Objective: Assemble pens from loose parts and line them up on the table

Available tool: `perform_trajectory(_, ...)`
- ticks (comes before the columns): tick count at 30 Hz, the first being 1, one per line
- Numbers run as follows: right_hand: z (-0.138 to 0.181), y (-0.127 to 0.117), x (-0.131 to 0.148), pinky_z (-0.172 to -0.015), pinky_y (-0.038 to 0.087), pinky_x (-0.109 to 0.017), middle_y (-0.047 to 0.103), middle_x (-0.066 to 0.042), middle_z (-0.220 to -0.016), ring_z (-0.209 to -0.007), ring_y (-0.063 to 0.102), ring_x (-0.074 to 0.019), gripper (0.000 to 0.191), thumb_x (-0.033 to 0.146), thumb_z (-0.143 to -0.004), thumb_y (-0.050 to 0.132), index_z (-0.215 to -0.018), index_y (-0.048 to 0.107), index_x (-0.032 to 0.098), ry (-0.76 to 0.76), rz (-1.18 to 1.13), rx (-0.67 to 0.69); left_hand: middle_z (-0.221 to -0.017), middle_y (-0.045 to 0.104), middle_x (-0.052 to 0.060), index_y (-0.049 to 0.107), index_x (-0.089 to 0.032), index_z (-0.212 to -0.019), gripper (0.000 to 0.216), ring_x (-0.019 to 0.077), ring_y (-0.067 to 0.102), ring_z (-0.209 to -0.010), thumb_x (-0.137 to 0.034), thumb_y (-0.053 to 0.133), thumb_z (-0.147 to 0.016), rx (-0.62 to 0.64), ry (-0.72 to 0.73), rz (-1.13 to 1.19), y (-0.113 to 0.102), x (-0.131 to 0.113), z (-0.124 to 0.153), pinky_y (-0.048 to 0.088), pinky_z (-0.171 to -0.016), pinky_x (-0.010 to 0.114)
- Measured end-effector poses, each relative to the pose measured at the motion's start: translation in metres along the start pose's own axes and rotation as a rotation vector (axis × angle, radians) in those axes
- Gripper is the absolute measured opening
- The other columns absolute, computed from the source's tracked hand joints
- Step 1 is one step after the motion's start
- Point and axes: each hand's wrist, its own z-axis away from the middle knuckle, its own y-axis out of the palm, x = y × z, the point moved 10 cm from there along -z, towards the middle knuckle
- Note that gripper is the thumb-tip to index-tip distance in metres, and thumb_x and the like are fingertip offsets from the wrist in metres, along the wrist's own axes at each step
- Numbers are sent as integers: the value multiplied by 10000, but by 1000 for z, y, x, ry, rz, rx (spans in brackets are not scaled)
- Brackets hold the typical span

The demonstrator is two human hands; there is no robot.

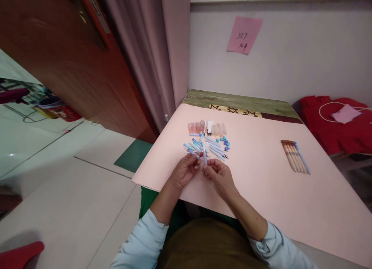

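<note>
My right hand point(221, 176) is closed on a pale blue pen barrel point(205, 156), pinched upright between thumb and fingers. Beside it, my left hand point(186, 170) is closed too, its fingertips around a slim blue pen piece point(193, 153) whose lower end they hide. Just beyond the hands lie several blue-tipped pen parts point(196, 144) and pale blue barrels with dark points point(216, 149). Small bright blue pieces point(226, 143) form a loose cluster to their right. Farther back are pinkish clear tubes point(196, 127), thin white sticks point(209, 126) and cloudy whitish tubes point(219, 129).
On the right of the pink-covered table point(255, 195) lies a row of brown-topped pens point(293, 156) with a blue one beside them. A red cloth-covered seat point(325, 125) stands to the right. A wooden door point(95, 75) and a curtain point(154, 48) border the left.
</note>
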Motion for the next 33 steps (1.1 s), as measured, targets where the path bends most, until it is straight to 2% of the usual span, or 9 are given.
perform_trajectory(3,14,-12,16,-570,444,-252,628,-10,-706,-611,549,-138,241,436,-796,676,-849,627,206,-112,200,-51,-1001,679,103,689,-93,-885,187,70,576,-690,-200,767,-753,-34,31,38,-4,-3,-2,452,-543,155)
perform_trajectory(7,34,-21,34,-511,406,-246,619,1,-665,-548,520,-133,173,394,-834,612,-832,634,222,-216,525,-111,-973,684,97,677,-93,-890,166,59,555,-650,-206,741,-785,-26,34,50,-5,-3,-4,452,-533,157)
perform_trajectory(11,37,-21,40,-515,415,-251,626,9,-629,-521,533,-139,134,370,-819,611,-833,636,239,-253,686,-141,-937,688,89,671,-93,-896,164,48,536,-617,-195,738,-787,-29,43,52,-5,-2,-5,435,-514,151)
perform_trajectory(18,27,-21,39,-525,410,-254,627,18,-612,-515,545,-140,132,368,-821,605,-816,647,243,-269,790,-149,-927,692,101,661,-90,-885,215,48,533,-586,-190,778,-736,-41,53,-24,-3,-2,0,416,-495,160)
perform_trajectory(21,23,-27,51,-548,421,-257,656,5,-671,-562,570,-148,129,352,-813,616,-844,668,238,-352,866,-214,-869,678,67,658,-97,-872,251,41,523,-566,-206,807,-702,-73,68,-24,1,-4,0,395,-468,151)
perform_trajectory(24,14,-37,69,-608,464,-266,702,-24,-822,-614,596,-147,150,341,-821,616,-893,689,232,-467,849,-275,-746,636,10,655,-105,-843,267,28,504,-523,-218,828,-675,-158,78,-8,8,-7,-5,375,-438,134)
perform_trajectory(29,-12,-62,91,-653,501,-275,701,-49,-893,-671,620,-153,174,333,-847,606,-932,701,215,-599,709,-339,-725,650,25,652,-91,-813,228,35,544,-524,-253,789,-729,-213,146,-55,38,-18,-37,412,-452,131)
perform_trajectory(33,-31,-85,94,-677,503,-281,701,-47,-884,-729,630,-167,179,327,-839,609,-936,706,211,-616,695,-385,-756,688,57,638,-91,-799,227,47,564,-515,-245,787,-725,-208,184,-95,58,-18,-72,419,-446,143)
